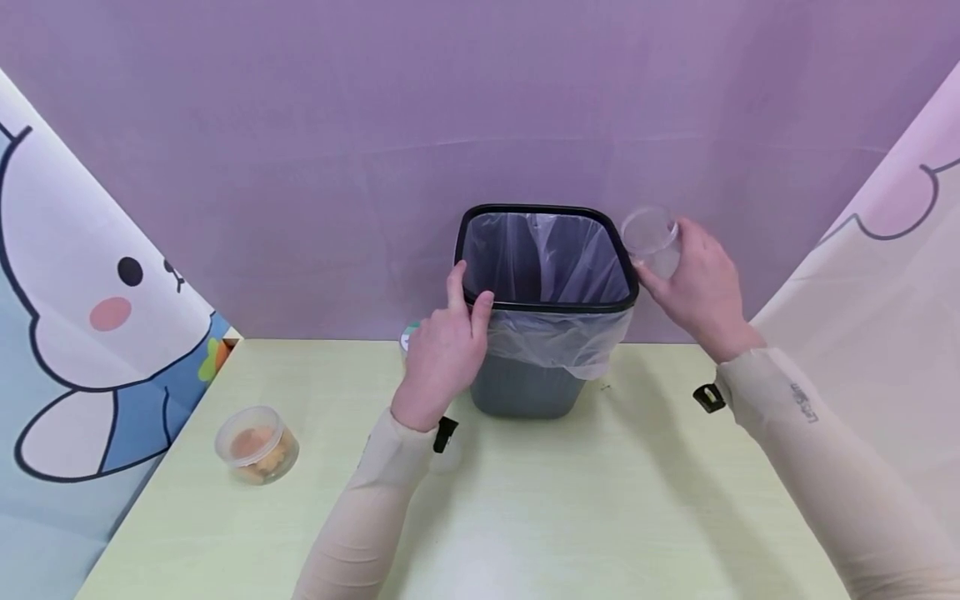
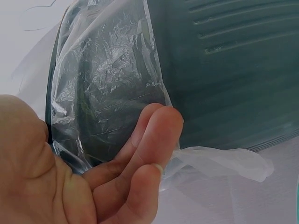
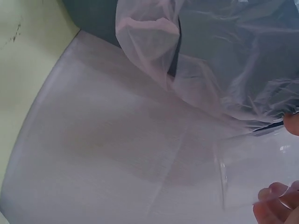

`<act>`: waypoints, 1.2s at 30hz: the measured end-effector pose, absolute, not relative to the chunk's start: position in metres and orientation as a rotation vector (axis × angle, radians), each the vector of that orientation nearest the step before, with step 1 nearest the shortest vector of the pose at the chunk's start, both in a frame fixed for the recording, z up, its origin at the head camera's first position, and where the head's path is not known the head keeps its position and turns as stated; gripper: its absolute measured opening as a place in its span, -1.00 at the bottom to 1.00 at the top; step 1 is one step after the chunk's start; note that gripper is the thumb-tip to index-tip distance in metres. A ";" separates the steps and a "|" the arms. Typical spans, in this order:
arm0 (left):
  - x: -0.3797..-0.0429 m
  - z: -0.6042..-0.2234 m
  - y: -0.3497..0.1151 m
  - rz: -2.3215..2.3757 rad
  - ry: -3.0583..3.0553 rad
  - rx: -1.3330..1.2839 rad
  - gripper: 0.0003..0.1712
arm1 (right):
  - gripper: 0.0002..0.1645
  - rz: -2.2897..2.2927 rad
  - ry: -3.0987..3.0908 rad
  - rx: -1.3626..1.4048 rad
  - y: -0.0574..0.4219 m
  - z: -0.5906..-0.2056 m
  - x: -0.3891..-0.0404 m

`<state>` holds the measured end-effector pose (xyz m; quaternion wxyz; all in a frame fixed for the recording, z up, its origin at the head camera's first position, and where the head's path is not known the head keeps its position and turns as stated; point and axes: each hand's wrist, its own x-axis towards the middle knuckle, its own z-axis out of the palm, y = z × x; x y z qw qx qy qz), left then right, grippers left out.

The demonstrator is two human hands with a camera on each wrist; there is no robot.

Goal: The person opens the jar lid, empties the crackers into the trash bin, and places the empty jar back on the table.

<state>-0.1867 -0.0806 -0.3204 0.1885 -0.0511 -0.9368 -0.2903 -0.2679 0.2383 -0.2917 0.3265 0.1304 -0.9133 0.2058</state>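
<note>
A dark grey trash bin (image 1: 525, 387) with a black rim stands at the back of the table, lined with a clear plastic bag (image 1: 558, 337) folded over its rim. My left hand (image 1: 446, 354) holds the bin at its front left corner, thumb and index finger at the rim. The other fingers (image 2: 156, 133) are bent against the bag-covered outer side. In my right hand (image 1: 701, 279) is a clear round plastic jar (image 1: 651, 237), gripped between thumb and fingers and tilted beside the bin's right rim. The jar (image 3: 247, 163) looks see-through in the right wrist view.
A clear plastic tub (image 1: 257, 442) with orange-brown pieces inside stands on the table's left side. Partly hidden behind my left hand is a small round thing with a green edge (image 1: 409, 333). A purple cloth wall (image 1: 337, 167) rises right behind the bin.
</note>
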 end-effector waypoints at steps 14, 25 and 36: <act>-0.188 -0.322 -0.081 -0.808 -2.623 -0.146 -0.13 | -0.23 0.771 -2.508 0.207 0.247 -0.327 -0.264; -0.188 -0.322 -0.081 -0.809 -2.618 -0.152 -0.12 | -0.36 0.836 -2.500 0.183 0.257 -0.390 -0.269; -0.188 -0.322 -0.081 -0.810 -2.623 -0.151 -0.07 | -0.22 0.959 -2.539 0.122 0.274 -0.454 -0.274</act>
